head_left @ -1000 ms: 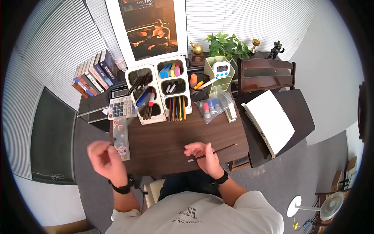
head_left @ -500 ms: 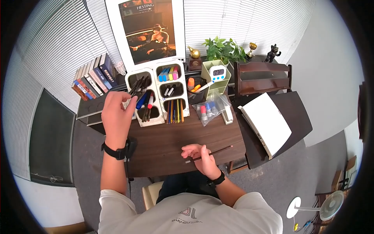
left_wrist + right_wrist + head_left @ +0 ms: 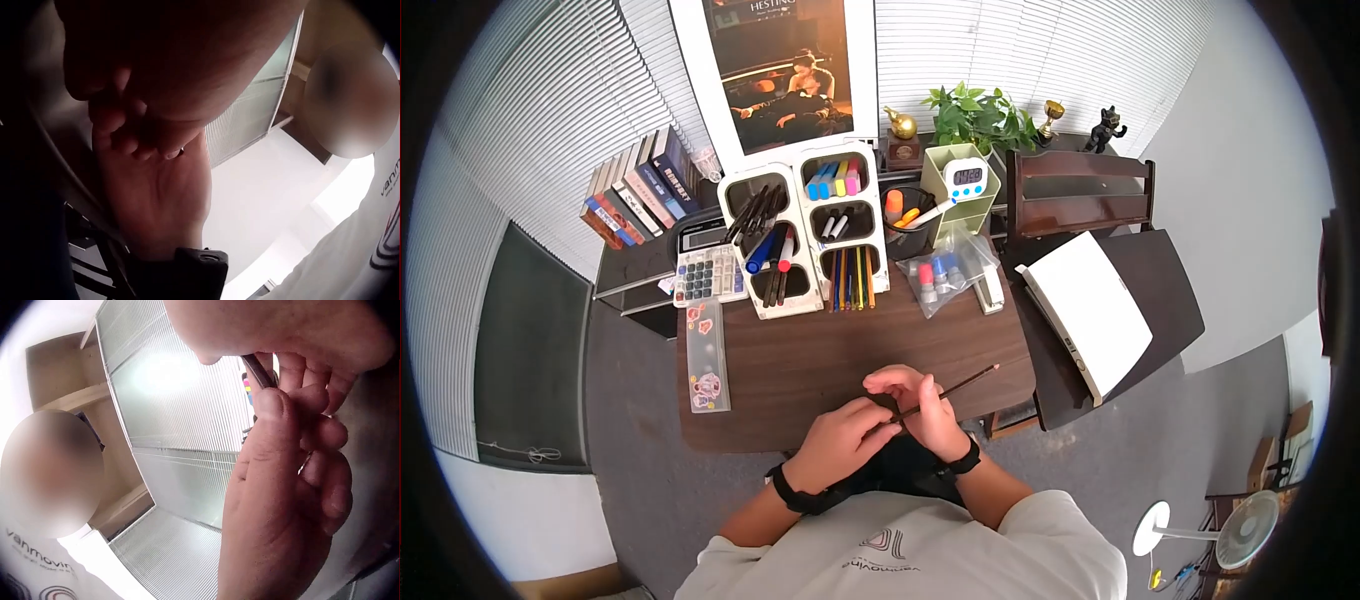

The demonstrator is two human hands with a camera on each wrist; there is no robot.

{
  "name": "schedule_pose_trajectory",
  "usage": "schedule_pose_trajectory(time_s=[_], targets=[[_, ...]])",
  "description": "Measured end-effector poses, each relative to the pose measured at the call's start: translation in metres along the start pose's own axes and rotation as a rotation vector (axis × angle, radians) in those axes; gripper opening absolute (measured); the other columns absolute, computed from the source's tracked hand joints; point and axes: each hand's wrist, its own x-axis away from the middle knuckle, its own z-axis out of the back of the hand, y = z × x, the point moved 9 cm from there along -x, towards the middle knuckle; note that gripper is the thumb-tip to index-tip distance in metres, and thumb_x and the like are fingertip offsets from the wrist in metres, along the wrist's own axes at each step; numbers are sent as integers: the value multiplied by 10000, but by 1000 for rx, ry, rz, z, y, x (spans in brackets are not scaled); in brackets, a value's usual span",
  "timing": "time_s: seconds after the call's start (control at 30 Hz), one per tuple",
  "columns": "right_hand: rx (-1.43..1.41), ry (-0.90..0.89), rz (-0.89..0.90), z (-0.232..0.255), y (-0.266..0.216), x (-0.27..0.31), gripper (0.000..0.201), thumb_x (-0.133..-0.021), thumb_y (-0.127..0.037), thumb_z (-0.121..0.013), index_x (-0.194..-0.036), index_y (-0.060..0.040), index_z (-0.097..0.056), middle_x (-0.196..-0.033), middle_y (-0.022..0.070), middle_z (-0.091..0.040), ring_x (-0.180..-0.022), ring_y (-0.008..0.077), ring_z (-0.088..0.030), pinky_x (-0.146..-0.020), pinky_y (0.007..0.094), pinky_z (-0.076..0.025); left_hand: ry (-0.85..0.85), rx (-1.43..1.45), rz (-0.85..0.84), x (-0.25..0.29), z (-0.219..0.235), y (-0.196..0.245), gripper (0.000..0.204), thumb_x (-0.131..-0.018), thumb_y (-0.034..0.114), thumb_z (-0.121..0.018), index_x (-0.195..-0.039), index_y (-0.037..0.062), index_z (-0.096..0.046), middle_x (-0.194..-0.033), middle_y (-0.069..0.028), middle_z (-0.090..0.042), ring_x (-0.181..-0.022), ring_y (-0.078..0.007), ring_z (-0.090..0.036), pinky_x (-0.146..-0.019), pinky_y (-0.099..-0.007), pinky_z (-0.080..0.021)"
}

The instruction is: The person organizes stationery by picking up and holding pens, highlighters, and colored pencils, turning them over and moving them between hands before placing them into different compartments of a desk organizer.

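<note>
My right hand (image 3: 932, 420) is held palm-inward over the table's front edge, with a dark pencil (image 3: 973, 380) held at the thumb. The pencil's light tip points to the far right. Close against that hand, my left hand (image 3: 845, 440) grips the pencil's near end. In the right wrist view the left thumb and curled fingers close round the dark shaft (image 3: 255, 367), just below the heel of the right hand. The left wrist view shows the left fingers bunched over the right palm (image 3: 165, 187), and hides the pencil.
White organisers (image 3: 795, 160) with pens, highlighters and pencils stand at the table's back. A clear pencil case (image 3: 708, 350) and a calculator (image 3: 708, 275) lie at left. Right of the organisers are a bag of small bottles (image 3: 945, 280), a stapler (image 3: 990, 290) and a timer (image 3: 966, 178).
My left hand was over the pencil case, then rose to the left organiser, and has now come down to the pencil beside my right hand. The right hand has hardly moved.
</note>
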Motion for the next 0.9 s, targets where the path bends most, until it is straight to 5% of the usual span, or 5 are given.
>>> schedule_pose_trajectory(time_s=[0.1, 0.3, 0.6, 0.7, 0.9], targets=[[6, -16, 41, -4, -7, 0, 743, -1137, -571, -285, -1357, 59, -614, -1352, 165, -634, -1249, 234, -599, -1119, 398, -426, 183, -5, -38, 3, 46, 11, 165, -910, 190, -789, -968, 53, -718, -929, -119, -689, -802, -311, -683, -689, -390, -545], [19, 20, 7, -1, -5, -1, 825, -1118, -632, -226, -1348, 51, -627, -1202, 149, -694, -1191, 247, -612, -1082, 401, -421, 934, -389, -227, 24, 201, 44, 71, -874, -49, -658, -832, -4, -622, -802, -105, -609, -747, -248, -583, -681, -352, -461], [-7, 2, 26, 1, -4, -2, 735, -1144, -555, -282, -1367, 65, -609, -1201, 155, -702, -1172, 228, -628, -1087, 393, -436, 862, -657, -230, -58, 246, 37, 212, -903, 50, -801, -846, -19, -609, -772, -48, -547, -639, -130, -503, -588, -286, -425], [-10, 3, 19, 0, -6, -2, 722, -1147, -542, -291, -1369, 68, -607, -1200, 157, -702, -1166, 228, -628, -1088, 396, -437, 841, -540, -82, -70, 249, 13, 275, -895, 114, -845, -823, -9, -610, -757, -36, -541, -648, -110, -496, -594, -284, -418], [1, 7, 6, -1, -5, -2, 691, -1158, -502, -284, -1369, 73, -603, -1186, 155, -701, -1155, 228, -629, -1083, 393, -442, 856, -345, -146, -42, 201, 22, 241, -903, 47, -795, -772, 15, -596, -715, -30, -540, -629, -120, -480, -595, -284, -392]])
